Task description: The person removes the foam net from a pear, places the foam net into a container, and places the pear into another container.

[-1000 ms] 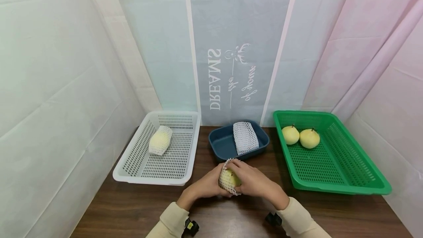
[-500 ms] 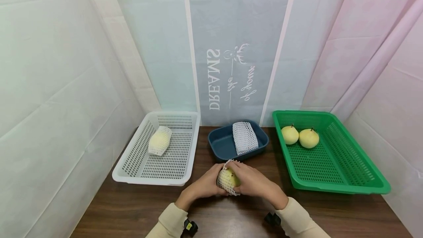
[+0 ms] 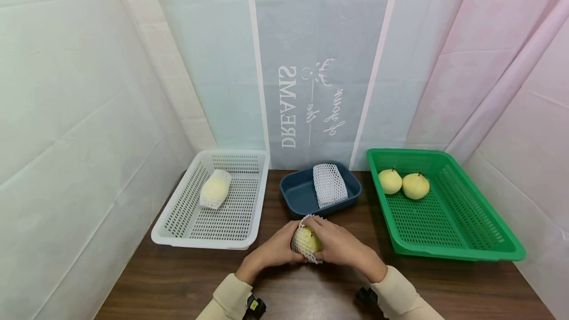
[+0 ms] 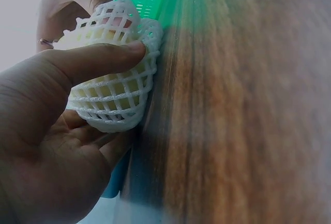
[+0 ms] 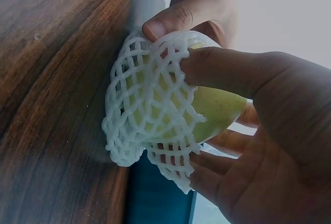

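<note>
Fingers (image 5: 208, 183) hold the partly netted pear (image 5: 220, 111) between them.

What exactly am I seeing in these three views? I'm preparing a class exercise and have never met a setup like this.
There is no machine: a person works bare-handed. The wide picture is taken from the person's head, looking forward and down; the two close ones are taken from the left and right wrists. The left hand and right hand together hold a pear partly covered by a white foam net. On the wooden table stand a white basket with one netted fruit, a blue tray with white netting, and a green basket holding two bare pears.
</note>
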`<act>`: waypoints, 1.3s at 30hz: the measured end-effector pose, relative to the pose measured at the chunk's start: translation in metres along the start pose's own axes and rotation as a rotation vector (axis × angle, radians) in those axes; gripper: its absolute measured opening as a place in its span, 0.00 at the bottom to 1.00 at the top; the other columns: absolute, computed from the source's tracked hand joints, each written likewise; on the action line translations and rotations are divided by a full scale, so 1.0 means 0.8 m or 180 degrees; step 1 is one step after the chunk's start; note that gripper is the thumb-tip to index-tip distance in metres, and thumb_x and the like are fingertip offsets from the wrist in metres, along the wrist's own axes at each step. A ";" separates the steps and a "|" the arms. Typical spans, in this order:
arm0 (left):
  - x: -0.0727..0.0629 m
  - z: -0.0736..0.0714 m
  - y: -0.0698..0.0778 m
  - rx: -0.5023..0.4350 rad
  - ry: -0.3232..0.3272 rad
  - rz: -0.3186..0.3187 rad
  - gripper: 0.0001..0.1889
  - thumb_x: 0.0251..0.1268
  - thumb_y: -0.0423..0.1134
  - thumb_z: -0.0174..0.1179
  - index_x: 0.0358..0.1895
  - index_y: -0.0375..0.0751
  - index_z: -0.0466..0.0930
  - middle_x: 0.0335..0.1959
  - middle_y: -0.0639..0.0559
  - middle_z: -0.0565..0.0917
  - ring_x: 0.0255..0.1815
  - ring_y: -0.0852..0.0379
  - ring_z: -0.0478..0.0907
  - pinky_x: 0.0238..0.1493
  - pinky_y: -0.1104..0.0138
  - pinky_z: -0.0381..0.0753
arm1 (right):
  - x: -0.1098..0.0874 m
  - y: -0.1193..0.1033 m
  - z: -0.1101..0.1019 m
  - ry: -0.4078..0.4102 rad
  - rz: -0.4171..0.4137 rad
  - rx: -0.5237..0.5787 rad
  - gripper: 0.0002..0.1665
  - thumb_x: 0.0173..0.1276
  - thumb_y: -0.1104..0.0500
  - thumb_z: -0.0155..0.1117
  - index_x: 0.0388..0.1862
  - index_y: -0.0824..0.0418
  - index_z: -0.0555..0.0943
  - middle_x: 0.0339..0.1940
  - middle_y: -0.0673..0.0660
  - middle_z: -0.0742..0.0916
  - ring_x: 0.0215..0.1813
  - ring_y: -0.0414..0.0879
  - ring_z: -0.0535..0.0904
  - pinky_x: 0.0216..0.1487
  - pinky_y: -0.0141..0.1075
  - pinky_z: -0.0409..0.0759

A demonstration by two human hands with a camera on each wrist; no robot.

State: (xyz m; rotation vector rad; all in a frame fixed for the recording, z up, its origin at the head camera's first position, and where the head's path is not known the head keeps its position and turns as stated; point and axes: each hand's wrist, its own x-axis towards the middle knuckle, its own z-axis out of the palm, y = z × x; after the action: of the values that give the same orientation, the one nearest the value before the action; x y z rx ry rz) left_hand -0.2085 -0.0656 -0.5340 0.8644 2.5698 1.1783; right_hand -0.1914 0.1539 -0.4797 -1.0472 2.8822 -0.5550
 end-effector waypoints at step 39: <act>0.003 0.002 0.001 -0.0333 0.0139 -0.0015 0.38 0.66 0.34 0.74 0.78 0.47 0.69 0.73 0.50 0.78 0.69 0.54 0.78 0.67 0.60 0.80 | -0.004 0.016 -0.017 0.0235 0.0018 0.0368 0.40 0.59 0.58 0.84 0.69 0.58 0.77 0.64 0.57 0.84 0.57 0.48 0.84 0.52 0.44 0.86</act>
State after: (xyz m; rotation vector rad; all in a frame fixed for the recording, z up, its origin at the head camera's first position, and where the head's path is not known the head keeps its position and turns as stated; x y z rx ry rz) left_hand -0.2095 -0.0626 -0.5342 0.8184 2.5164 1.3310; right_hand -0.1985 0.1694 -0.4714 -1.0229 2.8734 -0.7656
